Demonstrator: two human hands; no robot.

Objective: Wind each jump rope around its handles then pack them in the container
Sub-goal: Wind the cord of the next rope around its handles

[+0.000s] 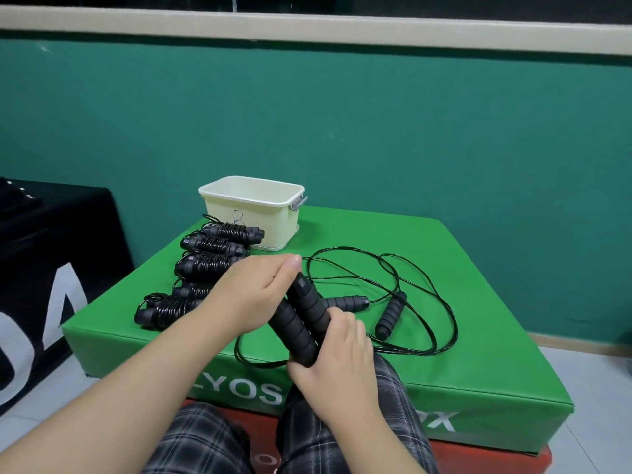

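Black foam handles (301, 323), side by side

A handwritten "B" marks the cream container (251, 217); the green pad (444, 388) reads, partly hidden, perhaps "LYOS".
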